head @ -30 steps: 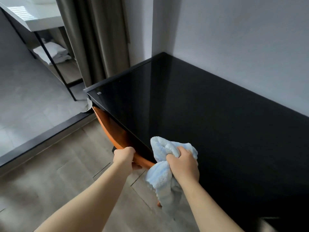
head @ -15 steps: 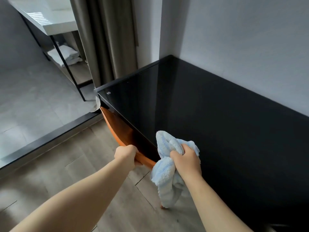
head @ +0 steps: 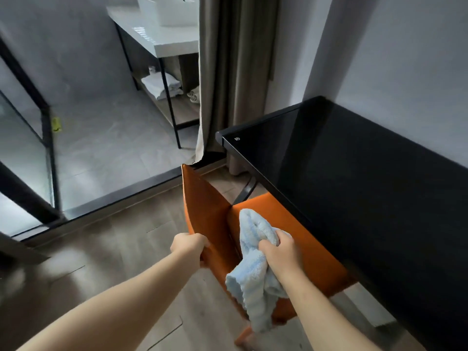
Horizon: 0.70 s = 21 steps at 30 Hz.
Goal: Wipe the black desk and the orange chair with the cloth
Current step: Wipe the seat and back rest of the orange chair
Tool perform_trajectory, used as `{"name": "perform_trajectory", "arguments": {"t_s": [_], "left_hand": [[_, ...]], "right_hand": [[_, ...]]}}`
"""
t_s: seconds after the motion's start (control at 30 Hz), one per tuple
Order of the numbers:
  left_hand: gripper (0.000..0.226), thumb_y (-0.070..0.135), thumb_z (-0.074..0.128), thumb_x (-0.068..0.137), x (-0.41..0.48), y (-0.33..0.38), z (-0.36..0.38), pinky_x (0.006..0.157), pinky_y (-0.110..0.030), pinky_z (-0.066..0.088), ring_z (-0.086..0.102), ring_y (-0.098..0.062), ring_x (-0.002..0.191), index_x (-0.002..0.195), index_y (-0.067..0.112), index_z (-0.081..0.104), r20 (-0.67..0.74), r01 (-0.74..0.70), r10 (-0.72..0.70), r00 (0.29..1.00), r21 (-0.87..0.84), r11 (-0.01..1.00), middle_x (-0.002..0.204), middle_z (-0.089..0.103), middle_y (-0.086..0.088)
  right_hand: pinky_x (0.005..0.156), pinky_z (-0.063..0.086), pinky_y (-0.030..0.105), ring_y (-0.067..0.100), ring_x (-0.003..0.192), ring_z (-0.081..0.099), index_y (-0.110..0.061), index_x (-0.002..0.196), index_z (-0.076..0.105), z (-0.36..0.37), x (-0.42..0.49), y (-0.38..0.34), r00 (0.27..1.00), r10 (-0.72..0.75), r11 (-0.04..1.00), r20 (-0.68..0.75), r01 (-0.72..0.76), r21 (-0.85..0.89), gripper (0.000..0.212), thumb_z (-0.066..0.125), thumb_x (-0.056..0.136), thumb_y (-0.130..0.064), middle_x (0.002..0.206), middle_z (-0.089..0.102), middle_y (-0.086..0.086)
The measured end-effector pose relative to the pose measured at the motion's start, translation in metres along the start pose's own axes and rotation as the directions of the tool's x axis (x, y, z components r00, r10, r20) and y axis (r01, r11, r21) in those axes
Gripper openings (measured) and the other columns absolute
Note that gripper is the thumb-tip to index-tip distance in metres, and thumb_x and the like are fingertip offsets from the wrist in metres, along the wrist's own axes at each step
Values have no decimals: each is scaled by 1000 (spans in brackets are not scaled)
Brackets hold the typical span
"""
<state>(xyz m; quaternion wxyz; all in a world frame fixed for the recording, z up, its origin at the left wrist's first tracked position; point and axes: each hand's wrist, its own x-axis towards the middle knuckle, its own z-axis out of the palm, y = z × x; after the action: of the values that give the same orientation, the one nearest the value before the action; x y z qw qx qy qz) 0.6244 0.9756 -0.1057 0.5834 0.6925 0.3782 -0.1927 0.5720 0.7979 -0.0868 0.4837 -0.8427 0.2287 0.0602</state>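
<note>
Left hand (head: pixel 189 245) fingers curl over the chair (head: pixel 298 239) backrest's top edge; right hand (head: pixel 279 252) grips the bunched cloth (head: pixel 253 272) over the seat, beside the surface (head: pixel 354 193) front edge (hanging tail may snag).

Grey-brown curtain (head: pixel 235 72), white counter (head: pixel 162 39) on black frame, folded white towels (head: pixel 162 86) beneath, wood floor (head: pixel 114 249)

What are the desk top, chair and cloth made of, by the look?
Desk top: likely glass or gloss lacquer; black, mirror-smooth, reflects the wall.
Chair: probably leather or faux leather; orange, smooth, matte, visible seam.
Cloth: plush microfibre or terry; pale blue, fluffy, ribbed pile.
</note>
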Motion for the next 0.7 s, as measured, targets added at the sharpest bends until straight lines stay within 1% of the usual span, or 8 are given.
{"name": "perform_trajectory", "arguments": {"t_s": [0.07, 0.2, 0.27, 0.3, 0.37, 0.5, 0.6, 0.7], "left_hand": [[18, -9, 59, 81, 2, -9, -32, 49, -41, 52, 61, -37, 81, 96, 1, 58, -4, 2, -1, 1000, 7, 1000, 102, 60, -20], [23, -9, 57, 83, 1, -30, -96, 62, -45, 56, 61, -38, 90, 103, 2, 57, -31, 9, -9, 999, 6, 1000, 103, 60, -19], [22, -9, 57, 84, -3, -41, -127, 68, -48, 56, 62, -38, 91, 103, 2, 56, -47, 15, -14, 999, 3, 1000, 101, 61, -18], [21, -9, 57, 84, -4, -47, -142, 69, -48, 57, 62, -39, 90, 103, 2, 57, -54, 16, -16, 998, 0, 1000, 100, 61, -18], [21, -9, 57, 84, -8, -58, -170, 66, -46, 57, 63, -39, 89, 103, 1, 57, -68, 16, -16, 998, -3, 1000, 98, 62, -18], [18, -11, 56, 83, -19, -79, -215, 53, -37, 51, 62, -38, 82, 97, -1, 58, -103, 2, -6, 995, -36, 999, 99, 62, -21], [17, -11, 55, 84, -27, -95, -239, 52, -37, 50, 61, -36, 77, 99, -3, 57, -124, 4, -11, 992, -55, 998, 96, 61, -21], [20, -10, 57, 81, -30, -109, -260, 51, -37, 51, 62, -35, 74, 101, -5, 60, -153, 15, -26, 988, -75, 997, 88, 62, -19]], "right_hand": [[80, 53, 32, 16, 97, 59, -20, 113, 61, 24, -12, -5, 1000, -12, 1000, 28, 12, 5, 35, 55, 79, -22, 109, 62, -1], [87, 52, 38, 18, 97, 58, -21, 103, 61, 66, -38, -13, 997, 1, 1000, 74, -3, 24, 25, 56, 78, -18, 105, 62, -2], [86, 52, 40, 19, 93, 60, -21, 96, 61, 83, -51, -13, 995, 15, 1000, 96, -17, 20, 19, 56, 78, -18, 99, 64, -2], [85, 53, 41, 19, 91, 61, -20, 94, 62, 91, -58, -12, 994, 21, 1000, 108, -23, 17, 18, 56, 77, -18, 96, 66, -1], [83, 54, 41, 19, 88, 62, -22, 94, 63, 107, -73, -13, 991, 24, 1000, 134, -26, 13, 18, 55, 77, -19, 92, 66, -2], [81, 54, 41, 19, 86, 63, -22, 91, 63, 136, -99, -14, 983, 20, 999, 182, -24, 21, 17, 55, 76, -20, 89, 67, -2], [79, 54, 37, 18, 86, 63, -21, 92, 64, 154, -117, -15, 976, 15, 1000, 216, -19, 15, 17, 56, 77, -18, 89, 67, -2], [71, 49, 31, 17, 83, 60, -20, 90, 63, 168, -131, -20, 969, -13, 1000, 246, 10, 13, 14, 55, 78, -17, 88, 66, -2]]}}
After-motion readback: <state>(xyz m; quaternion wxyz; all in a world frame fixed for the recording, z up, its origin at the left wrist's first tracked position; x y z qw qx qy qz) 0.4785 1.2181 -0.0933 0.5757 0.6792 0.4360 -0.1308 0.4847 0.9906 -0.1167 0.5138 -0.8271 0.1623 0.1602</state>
